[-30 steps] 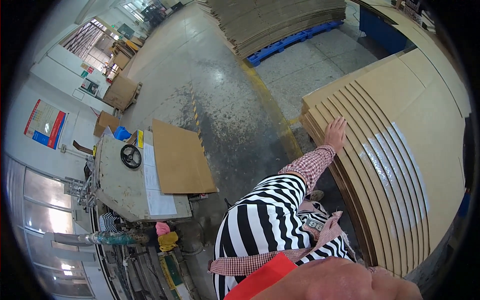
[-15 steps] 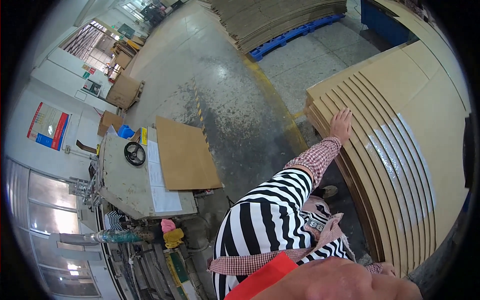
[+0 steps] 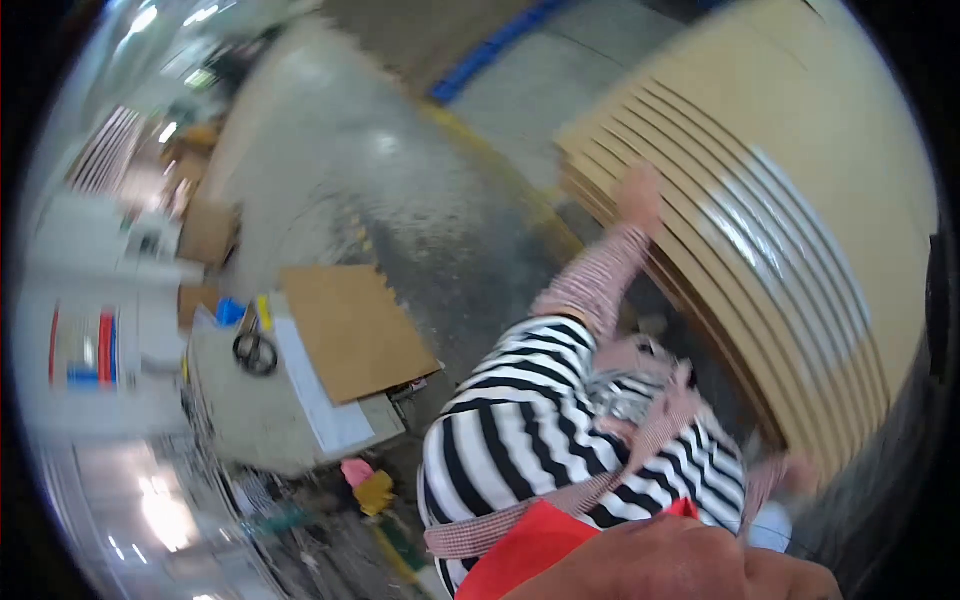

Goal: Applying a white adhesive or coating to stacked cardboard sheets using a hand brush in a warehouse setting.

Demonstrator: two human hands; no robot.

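Grey workshop floor (image 3: 400,210), far left | cardboard stack (image 3: 800,130) at right | progress: top sheets (image 3: 690,150) look fanned in steps, none seen lifted clear | left hand (image 3: 640,200) on its left edge, right hand (image 3: 797,472) by near end, both blurred; grip cannot be told

Big tan cardboard stack (image 3: 712,346) lying flat, bit blurry tbh. Top sheets (image 3: 720,290) are fanned out like shingles along the stack's left side, thin dark edges curving side by side. Pale shiny patch (image 3: 796,240) across them; stack's right side looks plain.
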